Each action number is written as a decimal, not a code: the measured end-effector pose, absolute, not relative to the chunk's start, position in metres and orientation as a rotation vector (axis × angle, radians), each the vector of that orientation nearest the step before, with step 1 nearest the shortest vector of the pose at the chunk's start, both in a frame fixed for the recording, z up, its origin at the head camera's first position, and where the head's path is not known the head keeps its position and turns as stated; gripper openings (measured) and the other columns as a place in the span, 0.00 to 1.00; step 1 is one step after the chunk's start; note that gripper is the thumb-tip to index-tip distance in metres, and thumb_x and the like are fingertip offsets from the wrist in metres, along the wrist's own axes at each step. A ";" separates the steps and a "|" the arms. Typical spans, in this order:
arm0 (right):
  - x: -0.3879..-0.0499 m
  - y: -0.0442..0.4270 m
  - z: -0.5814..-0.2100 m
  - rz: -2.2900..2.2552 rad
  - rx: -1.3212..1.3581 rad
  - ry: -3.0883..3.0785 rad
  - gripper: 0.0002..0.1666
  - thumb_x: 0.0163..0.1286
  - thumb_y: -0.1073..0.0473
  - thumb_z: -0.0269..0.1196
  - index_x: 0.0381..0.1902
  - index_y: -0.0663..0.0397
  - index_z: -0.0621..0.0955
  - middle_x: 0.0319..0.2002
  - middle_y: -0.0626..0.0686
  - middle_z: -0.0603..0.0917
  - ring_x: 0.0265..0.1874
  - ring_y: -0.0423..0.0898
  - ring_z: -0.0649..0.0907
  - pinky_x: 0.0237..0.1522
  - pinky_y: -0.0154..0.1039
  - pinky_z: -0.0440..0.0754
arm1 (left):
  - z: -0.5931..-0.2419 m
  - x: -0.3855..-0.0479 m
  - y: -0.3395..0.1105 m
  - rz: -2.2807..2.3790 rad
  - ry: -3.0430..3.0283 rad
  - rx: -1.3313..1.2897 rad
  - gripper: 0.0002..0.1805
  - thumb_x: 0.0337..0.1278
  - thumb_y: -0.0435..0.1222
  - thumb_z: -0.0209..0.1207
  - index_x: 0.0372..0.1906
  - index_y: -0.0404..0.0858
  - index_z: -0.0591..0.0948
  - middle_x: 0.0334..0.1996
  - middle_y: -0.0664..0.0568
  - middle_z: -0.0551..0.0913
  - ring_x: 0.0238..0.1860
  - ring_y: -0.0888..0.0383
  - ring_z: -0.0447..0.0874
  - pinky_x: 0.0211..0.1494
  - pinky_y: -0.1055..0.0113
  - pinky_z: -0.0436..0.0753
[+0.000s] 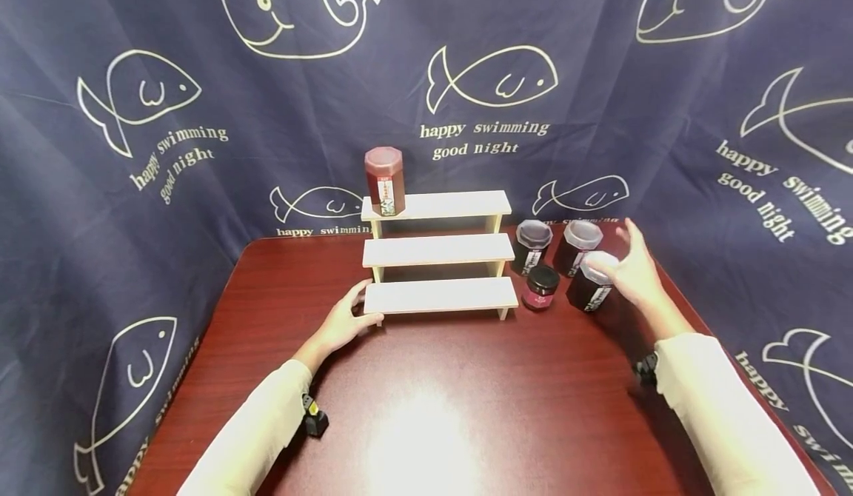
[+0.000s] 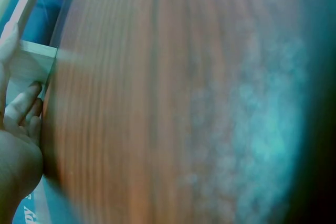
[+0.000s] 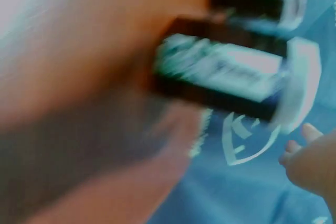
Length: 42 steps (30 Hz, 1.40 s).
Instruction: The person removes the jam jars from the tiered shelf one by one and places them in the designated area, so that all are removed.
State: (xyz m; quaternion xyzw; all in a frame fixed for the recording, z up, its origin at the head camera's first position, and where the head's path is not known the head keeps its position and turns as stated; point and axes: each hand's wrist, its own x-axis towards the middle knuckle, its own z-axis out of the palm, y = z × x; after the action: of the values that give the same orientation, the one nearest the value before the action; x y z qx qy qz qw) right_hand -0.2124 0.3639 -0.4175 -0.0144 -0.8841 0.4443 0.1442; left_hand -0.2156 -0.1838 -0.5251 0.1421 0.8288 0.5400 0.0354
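A white three-tier shelf stand [image 1: 440, 296] stands on the table. My left hand [image 1: 343, 323] holds the left end of its lowest tier, thumb at the front and fingers round the side. In the left wrist view, the hand [image 2: 21, 140] lies against the pale shelf end [image 2: 37, 61]. My right hand [image 1: 633, 266], fingers spread, is at a dark jar with a white lid [image 1: 589, 289]; contact is unclear. In the right wrist view this jar [image 3: 226, 72] is blurred, with the fingertips near its lid. A red-lidded jar [image 1: 385, 183] stands on the top tier's left end.
Two more pale-lidded dark jars, one [image 1: 532, 248] beside the stand and another [image 1: 578, 246] to its right, stand at the back. A small black-lidded jar [image 1: 540, 289] is in front of them. A blue printed curtain [image 1: 493, 7] hangs behind the red-brown table [image 1: 533, 400].
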 end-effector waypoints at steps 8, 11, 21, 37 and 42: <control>-0.245 0.283 -0.378 1.174 0.134 -2.561 0.67 0.59 0.53 0.76 0.82 0.52 0.44 0.76 0.63 0.60 0.71 0.63 0.64 0.69 0.61 0.59 | -0.527 -0.218 -0.183 1.635 2.546 0.443 0.47 0.55 0.37 0.74 0.77 0.41 0.62 0.59 0.38 0.81 0.51 0.50 0.80 0.43 0.63 0.81; -0.259 0.246 -0.365 1.224 0.210 -2.559 0.68 0.58 0.53 0.76 0.82 0.50 0.44 0.77 0.61 0.60 0.74 0.60 0.61 0.71 0.60 0.58 | -0.529 -0.218 -0.183 1.616 2.565 0.444 0.47 0.55 0.37 0.74 0.77 0.41 0.62 0.57 0.39 0.81 0.54 0.49 0.80 0.50 0.60 0.78; -0.295 0.136 -0.336 1.487 0.362 -2.470 0.64 0.58 0.55 0.76 0.81 0.52 0.49 0.77 0.58 0.60 0.70 0.60 0.68 0.66 0.54 0.69 | -0.527 -0.219 -0.184 1.613 2.571 0.430 0.47 0.54 0.37 0.74 0.77 0.39 0.62 0.58 0.38 0.81 0.53 0.48 0.79 0.44 0.62 0.80; -0.322 0.061 -0.342 1.533 0.342 -2.480 0.59 0.57 0.53 0.77 0.79 0.56 0.56 0.73 0.59 0.65 0.72 0.58 0.66 0.70 0.49 0.65 | -0.528 -0.216 -0.185 1.631 2.568 0.424 0.46 0.55 0.37 0.74 0.76 0.43 0.63 0.58 0.39 0.81 0.52 0.50 0.80 0.42 0.63 0.80; -0.327 0.045 -0.345 1.491 0.368 -2.527 0.61 0.56 0.50 0.78 0.79 0.57 0.56 0.72 0.61 0.66 0.71 0.59 0.67 0.69 0.49 0.65 | -0.526 -0.217 -0.181 1.658 2.555 0.430 0.46 0.54 0.35 0.74 0.76 0.41 0.63 0.57 0.39 0.82 0.47 0.51 0.81 0.37 0.64 0.81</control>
State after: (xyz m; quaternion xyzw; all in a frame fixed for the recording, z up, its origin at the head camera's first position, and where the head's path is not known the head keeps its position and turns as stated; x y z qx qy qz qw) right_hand -0.3270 0.0450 -0.3446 0.1238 -0.8509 0.5021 0.0922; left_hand -0.2171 -0.1810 -0.5263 0.1398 0.8302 0.5387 0.0325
